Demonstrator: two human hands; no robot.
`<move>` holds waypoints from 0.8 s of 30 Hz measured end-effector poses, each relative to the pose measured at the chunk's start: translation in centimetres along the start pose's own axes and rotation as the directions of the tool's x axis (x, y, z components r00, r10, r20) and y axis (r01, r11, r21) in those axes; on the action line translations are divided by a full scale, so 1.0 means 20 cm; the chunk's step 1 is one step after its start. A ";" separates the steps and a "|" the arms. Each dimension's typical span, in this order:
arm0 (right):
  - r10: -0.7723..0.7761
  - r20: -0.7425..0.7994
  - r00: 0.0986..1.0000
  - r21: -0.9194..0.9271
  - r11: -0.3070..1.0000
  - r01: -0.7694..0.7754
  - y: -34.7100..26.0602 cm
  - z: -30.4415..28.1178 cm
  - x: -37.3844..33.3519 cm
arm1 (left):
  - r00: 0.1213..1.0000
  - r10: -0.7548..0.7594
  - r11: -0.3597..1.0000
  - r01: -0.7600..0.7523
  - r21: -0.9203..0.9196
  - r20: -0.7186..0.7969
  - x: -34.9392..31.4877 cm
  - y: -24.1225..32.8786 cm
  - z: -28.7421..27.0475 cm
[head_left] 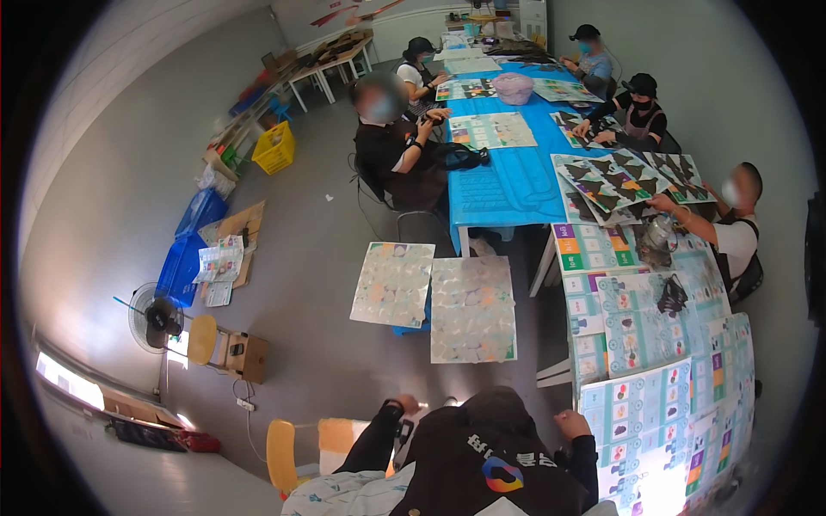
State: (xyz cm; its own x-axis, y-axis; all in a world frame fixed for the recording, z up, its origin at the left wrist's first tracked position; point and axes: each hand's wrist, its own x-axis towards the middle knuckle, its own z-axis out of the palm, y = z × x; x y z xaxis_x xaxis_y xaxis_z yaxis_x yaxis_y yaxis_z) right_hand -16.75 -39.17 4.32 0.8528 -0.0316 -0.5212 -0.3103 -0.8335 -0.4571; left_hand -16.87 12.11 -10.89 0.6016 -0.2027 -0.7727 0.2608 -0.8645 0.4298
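My right hand (572, 423) is beside the left edge of a table spread with printed card sheets (637, 421). Its fingers are curled in, and nothing shows in them. On the other side of my body, my left hand (405, 403) hangs low over the floor. It is small and blurred, so its finger pose is unclear. A black apron (490, 447) with a round coloured emblem covers my front. Ahead of me, two large sheets with pale blotchy patterns, the left sheet (393, 284) and the right sheet (473, 310), lie side by side on a low blue support.
Several masked people sit along a blue-covered table (508, 185) ahead. One person (740, 224) at the right handles dark-patterned sheets (615, 181). A yellow chair (280, 456) stands close on my left. Farther left are a fan (159, 318), blue bins (182, 267) and a yellow basket (274, 148).
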 end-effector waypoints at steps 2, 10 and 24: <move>-0.073 0.057 0.996 -0.068 0.995 0.077 -0.08 0.10 0.09 | 0.992 0.129 0.926 -0.125 0.356 0.013 -0.05 -0.69 0.39; 0.026 0.061 0.998 -0.076 0.997 -0.022 0.10 0.14 0.01 | 0.949 0.270 0.888 -0.311 0.340 0.163 -0.24 -0.41 0.47; -0.135 0.096 0.986 -0.123 0.982 0.146 -0.16 -0.02 0.07 | 0.713 0.373 0.648 -0.658 -0.383 -0.594 -0.86 1.24 -0.83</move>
State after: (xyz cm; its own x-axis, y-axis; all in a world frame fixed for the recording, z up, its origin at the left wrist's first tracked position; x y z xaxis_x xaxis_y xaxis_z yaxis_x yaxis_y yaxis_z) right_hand -14.42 -36.86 5.33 0.8424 0.1343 -0.5219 -0.1280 -0.8909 -0.4359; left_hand -8.18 1.81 20.93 0.9744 -0.1942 -0.1129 0.0619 -0.2510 0.9660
